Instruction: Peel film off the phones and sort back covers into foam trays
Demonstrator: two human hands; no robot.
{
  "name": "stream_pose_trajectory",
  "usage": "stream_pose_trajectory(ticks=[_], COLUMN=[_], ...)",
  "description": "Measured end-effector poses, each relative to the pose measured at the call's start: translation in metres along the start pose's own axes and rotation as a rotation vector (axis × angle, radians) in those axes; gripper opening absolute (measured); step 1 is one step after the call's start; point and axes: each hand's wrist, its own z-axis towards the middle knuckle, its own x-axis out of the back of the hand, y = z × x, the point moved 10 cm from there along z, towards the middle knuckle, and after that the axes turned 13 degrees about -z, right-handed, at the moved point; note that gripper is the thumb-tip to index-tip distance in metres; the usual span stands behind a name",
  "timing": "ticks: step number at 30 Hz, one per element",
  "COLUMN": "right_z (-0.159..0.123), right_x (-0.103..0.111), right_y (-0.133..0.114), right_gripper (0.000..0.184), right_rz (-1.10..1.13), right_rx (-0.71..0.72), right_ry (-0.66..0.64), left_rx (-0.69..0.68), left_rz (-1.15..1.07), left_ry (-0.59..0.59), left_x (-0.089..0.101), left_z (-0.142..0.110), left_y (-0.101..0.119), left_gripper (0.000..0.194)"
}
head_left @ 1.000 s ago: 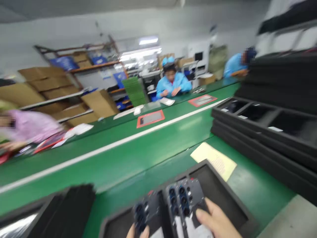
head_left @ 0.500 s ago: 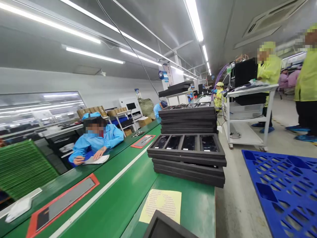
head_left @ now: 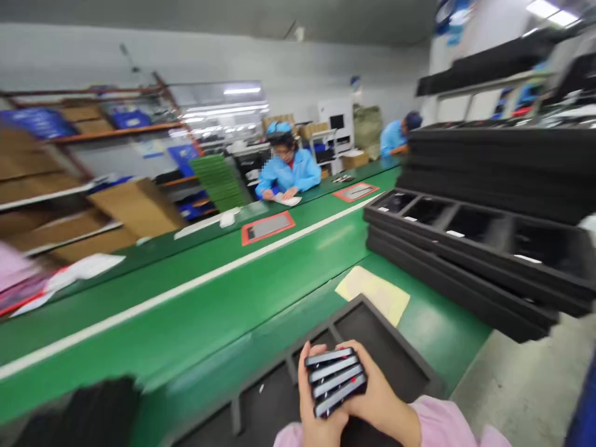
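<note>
Both hands grip a small stack of several smartphones (head_left: 336,380), slim slabs seen edge-on with silvery sides and small red marks. My left hand (head_left: 307,397) wraps the stack from the left and below, while my right hand (head_left: 375,391) closes on its right side. Under the hands lies a black foam tray (head_left: 386,347) with dividers between its compartments. Just beyond the tray rests a yellow printed sheet (head_left: 372,288), its text blurred. To the right stand stacked foam trays (head_left: 433,248), the front one holding dark phones with white labels.
A green bench (head_left: 223,310) with a white stripe runs across the view. Red-framed grey panels (head_left: 267,228) lie on its far side. Opposite sits a person in blue (head_left: 298,171) over white paper. A blurred black object (head_left: 93,410) is at lower left.
My view has swung left and down. Both hands, holding the phone stack, have come into sight, and more of the near foam tray shows.
</note>
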Motion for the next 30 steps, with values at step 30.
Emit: stream_pose_trajectory(ticks=[30], right_z=[-0.025], right_x=[-0.048], right_y=[-0.015], right_gripper=[0.025], right_rz=[-0.119], right_rx=[0.292], right_ry=[-0.304], left_rx=[-0.565], left_rz=[-0.203], left_ry=[0.009], left_x=[0.034], left_z=[-0.048], left_y=[0.05], left_gripper=[0.066])
